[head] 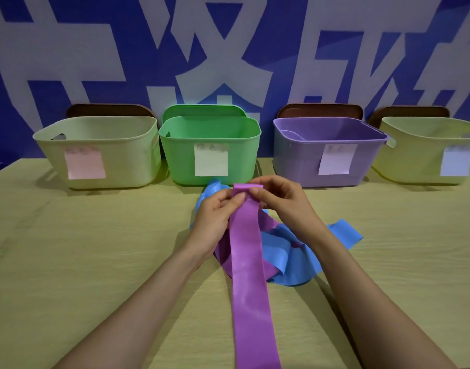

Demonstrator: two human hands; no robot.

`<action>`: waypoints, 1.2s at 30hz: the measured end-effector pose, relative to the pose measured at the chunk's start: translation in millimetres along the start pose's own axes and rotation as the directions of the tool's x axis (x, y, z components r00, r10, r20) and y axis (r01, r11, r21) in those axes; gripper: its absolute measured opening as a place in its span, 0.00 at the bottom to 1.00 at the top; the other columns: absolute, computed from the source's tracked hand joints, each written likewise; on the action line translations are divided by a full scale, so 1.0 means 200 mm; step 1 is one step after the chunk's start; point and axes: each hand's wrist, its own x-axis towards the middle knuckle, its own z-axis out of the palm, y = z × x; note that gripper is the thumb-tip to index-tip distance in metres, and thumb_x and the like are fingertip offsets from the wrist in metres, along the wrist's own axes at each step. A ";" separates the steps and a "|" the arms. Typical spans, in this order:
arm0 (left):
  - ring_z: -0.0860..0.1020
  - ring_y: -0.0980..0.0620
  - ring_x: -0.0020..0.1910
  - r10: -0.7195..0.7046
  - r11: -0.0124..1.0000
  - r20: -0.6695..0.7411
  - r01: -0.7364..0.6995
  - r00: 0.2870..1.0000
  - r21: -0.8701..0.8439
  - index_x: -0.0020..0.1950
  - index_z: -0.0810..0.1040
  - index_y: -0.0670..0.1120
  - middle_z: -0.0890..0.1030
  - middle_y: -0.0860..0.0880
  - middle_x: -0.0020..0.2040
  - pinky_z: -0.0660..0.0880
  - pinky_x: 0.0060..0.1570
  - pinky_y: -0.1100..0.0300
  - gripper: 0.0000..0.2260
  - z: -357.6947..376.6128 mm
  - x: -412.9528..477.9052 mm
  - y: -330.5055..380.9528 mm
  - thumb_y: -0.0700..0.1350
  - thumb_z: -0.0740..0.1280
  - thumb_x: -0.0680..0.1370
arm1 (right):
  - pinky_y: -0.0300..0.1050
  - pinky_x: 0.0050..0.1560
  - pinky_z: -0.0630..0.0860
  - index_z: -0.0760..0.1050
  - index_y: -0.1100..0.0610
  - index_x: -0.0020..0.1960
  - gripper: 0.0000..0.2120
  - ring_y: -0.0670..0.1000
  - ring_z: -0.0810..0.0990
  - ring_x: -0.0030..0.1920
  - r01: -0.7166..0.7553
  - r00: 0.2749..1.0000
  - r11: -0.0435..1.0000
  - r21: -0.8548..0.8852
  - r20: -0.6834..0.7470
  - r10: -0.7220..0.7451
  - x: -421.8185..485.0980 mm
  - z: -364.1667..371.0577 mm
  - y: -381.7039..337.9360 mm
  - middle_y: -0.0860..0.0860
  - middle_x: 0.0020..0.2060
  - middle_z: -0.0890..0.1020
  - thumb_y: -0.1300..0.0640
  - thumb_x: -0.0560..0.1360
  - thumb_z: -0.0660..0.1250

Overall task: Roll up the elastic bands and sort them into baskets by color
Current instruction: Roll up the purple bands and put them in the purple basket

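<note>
Four open baskets are lining the back of the table (68, 262): cream (100, 166), green (209, 145), purple (308, 166), cream (414, 155). Bare tabletop is lying open left and right. A blue band (289, 262) is sprawling across the middle, just before the baskets.

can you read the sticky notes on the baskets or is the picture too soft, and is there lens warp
Head view: the writing on the sticky notes, such as on the green basket and purple basket, is blurred beyond reading; wide-angle distortion bows the table edge and outer baskets; lighting is dim with soft shadows; the purple band and both hands are fairly sharp.
</note>
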 end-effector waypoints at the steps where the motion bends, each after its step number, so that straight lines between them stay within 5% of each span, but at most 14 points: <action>1: 0.83 0.47 0.45 -0.003 1.000 0.009 0.003 1.000 0.011 0.54 0.80 0.45 0.85 0.43 0.47 0.78 0.49 0.55 0.07 0.00 0.00 0.00 0.42 0.65 0.78 | 0.38 0.43 0.79 0.78 0.66 0.54 0.09 0.49 0.79 0.42 -0.002 1.000 1.000 0.013 -0.022 0.002 0.00 0.00 0.00 0.61 0.43 0.82 0.63 0.75 0.67; 4: 0.82 0.50 0.42 -0.018 1.000 0.023 0.018 1.000 -0.006 0.55 0.79 0.44 0.85 0.44 0.45 0.78 0.41 0.62 0.07 0.01 -0.01 0.00 0.41 0.65 0.79 | 0.39 0.42 0.78 0.79 0.64 0.51 0.06 0.50 0.79 0.41 0.028 0.998 1.000 -0.007 -0.062 -0.028 0.00 0.00 0.01 0.62 0.42 0.81 0.63 0.75 0.68; 11: 0.82 0.49 0.46 -0.036 0.999 0.007 0.036 0.999 -0.025 0.53 0.81 0.46 0.84 0.44 0.47 0.78 0.50 0.54 0.07 0.03 -0.02 0.01 0.43 0.65 0.78 | 0.51 0.44 0.78 0.80 0.59 0.47 0.03 0.50 0.78 0.40 0.126 0.982 0.967 -0.220 -0.113 -0.153 0.01 0.01 0.04 0.54 0.40 0.82 0.59 0.75 0.69; 19: 0.79 0.52 0.36 -0.117 0.987 -0.070 0.108 0.991 -0.118 0.46 0.81 0.45 0.82 0.45 0.40 0.76 0.35 0.62 0.06 0.03 -0.01 0.06 0.42 0.64 0.79 | 0.41 0.43 0.77 0.80 0.56 0.49 0.06 0.46 0.77 0.40 0.231 0.970 0.942 -0.242 -0.012 -0.241 -0.01 0.02 0.01 0.49 0.44 0.81 0.64 0.74 0.69; 25: 0.79 0.53 0.35 -0.152 0.980 -0.056 0.142 0.987 -0.142 0.44 0.81 0.46 0.82 0.47 0.37 0.74 0.37 0.60 0.06 0.02 -0.01 0.07 0.43 0.65 0.78 | 0.50 0.46 0.79 0.81 0.53 0.49 0.10 0.60 0.78 0.45 0.243 0.969 0.956 -0.165 -0.014 -0.248 -0.01 0.01 0.00 0.51 0.45 0.80 0.67 0.75 0.66; 36: 0.77 0.54 0.34 -0.151 0.974 0.006 0.149 0.989 -0.172 0.41 0.81 0.47 0.79 0.47 0.36 0.73 0.34 0.62 0.07 0.01 -0.01 0.07 0.45 0.66 0.76 | 0.51 0.46 0.78 0.81 0.55 0.44 0.09 0.50 0.79 0.45 0.312 0.943 0.878 -0.364 0.009 -0.332 -0.01 0.02 0.02 0.47 0.43 0.79 0.64 0.73 0.63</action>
